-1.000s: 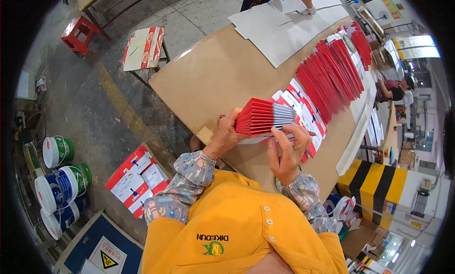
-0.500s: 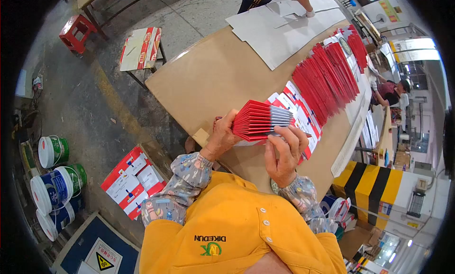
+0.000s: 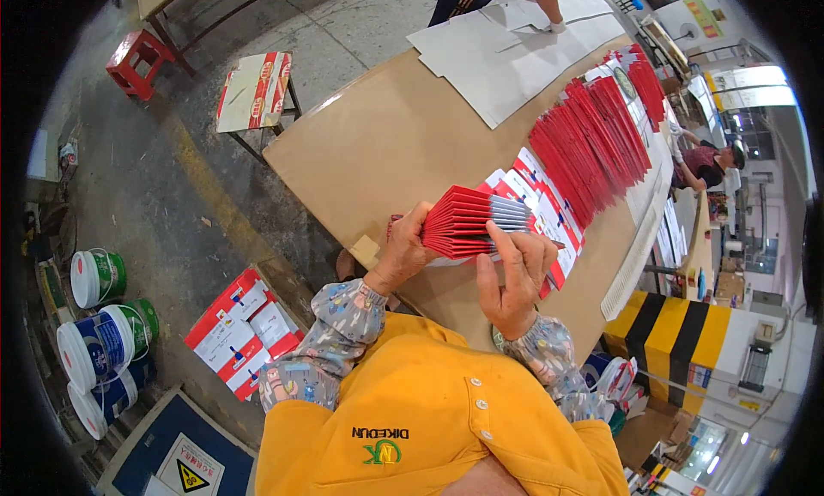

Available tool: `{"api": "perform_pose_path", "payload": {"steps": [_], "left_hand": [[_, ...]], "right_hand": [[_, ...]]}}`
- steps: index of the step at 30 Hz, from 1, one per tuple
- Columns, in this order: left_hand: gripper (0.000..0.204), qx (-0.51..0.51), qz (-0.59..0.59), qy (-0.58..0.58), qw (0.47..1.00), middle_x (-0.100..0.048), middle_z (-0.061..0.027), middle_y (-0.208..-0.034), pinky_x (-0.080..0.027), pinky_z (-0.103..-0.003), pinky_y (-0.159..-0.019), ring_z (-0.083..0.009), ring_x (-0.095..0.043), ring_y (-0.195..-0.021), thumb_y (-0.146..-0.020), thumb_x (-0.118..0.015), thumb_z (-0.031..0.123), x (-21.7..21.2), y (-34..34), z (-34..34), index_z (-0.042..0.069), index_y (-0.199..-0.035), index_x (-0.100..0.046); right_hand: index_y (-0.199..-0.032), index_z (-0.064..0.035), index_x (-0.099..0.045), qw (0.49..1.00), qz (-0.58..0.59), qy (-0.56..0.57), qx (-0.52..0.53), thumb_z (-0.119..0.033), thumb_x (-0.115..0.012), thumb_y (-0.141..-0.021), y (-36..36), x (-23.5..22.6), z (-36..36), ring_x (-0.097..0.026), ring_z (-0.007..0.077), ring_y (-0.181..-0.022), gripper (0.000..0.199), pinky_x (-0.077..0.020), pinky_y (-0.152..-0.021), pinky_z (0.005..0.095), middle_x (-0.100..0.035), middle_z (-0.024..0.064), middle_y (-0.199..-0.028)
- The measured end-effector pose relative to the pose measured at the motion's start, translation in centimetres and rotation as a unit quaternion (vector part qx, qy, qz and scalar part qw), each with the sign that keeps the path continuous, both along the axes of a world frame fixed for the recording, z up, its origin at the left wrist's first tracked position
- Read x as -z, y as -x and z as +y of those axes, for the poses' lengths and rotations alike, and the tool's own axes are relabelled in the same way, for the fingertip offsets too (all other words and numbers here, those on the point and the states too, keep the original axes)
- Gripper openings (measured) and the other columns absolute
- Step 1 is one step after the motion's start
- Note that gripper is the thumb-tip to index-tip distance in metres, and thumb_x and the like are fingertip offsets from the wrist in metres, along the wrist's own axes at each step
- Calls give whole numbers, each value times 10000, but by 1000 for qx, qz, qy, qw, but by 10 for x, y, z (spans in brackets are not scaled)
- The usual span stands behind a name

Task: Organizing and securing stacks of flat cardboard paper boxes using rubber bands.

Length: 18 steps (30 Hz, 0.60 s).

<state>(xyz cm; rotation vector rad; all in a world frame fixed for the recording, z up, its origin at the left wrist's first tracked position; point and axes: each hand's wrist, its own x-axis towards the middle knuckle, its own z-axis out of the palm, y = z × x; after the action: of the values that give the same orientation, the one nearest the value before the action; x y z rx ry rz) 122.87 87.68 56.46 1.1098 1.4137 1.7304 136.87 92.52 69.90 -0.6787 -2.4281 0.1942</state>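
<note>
A fanned stack of red folded card packaging (image 3: 459,223) with pale grey-white ends rises above the near edge of the table. My left hand (image 3: 403,254) is closed round its left side, pinching the red folds together while the other ends spread apart. Over the pale ends at the right is my right hand (image 3: 518,277), its index finger against the edges and its thumb apart from it. The other fingers bend, partly hiding the lower edges of the fan. Printed sleeves with flowery patterns cover both forearms.
Red-and-white printed cards (image 3: 542,200) and a long row of red folded pieces (image 3: 592,144) lie along the brown table (image 3: 378,144). Grey cardboard sheets (image 3: 489,58) sit at the far end, near another person's hand. Paint buckets (image 3: 86,350) and a red stool (image 3: 137,63) stand left.
My right index finger has lifted and shifted slightly left along the pale edges, and the thumb has moved away from the fingers. My left hand keeps its grip on the stack.
</note>
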Motion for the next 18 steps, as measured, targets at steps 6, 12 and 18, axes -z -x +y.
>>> {"api": "perform_pose_path", "payload": {"steps": [6, 12, 18], "left_hand": [[379, 3, -2, -10, 1000, -656, -83, -940, -509, -292, -719, -188, -647, -829, -771, -764, 130, -15, 1, -1, 56, -1073, -547], [379, 20, 0, -14, 1000, -670, -64, -992, -517, -278, -772, -142, -630, -873, -788, -765, 111, -13, 3, -1, 65, -1092, -543], [381, 16, -37, -11, 999, -654, -71, -951, -506, -284, -732, -177, -643, -838, -766, -771, 136, -12, 1, -1, 58, -1069, -554]], "right_hand": [[-1096, -87, -639, 1000, 2, -2, 12, -127, -672, -786, 0, -1, -1, -437, 251, -985, 314, -320, -907, 394, -537, 52, -995], [-1025, -93, -632, 1000, 16, -9, 19, -121, -667, -786, 3, -3, 0, -443, 273, -1082, 243, -321, -939, 396, -561, 69, -1065], [-993, -92, -627, 1000, 5, -9, 14, -102, -671, -776, 6, -5, 2, -450, 285, -1112, 222, -318, -950, 396, -592, 65, -1139]]}}
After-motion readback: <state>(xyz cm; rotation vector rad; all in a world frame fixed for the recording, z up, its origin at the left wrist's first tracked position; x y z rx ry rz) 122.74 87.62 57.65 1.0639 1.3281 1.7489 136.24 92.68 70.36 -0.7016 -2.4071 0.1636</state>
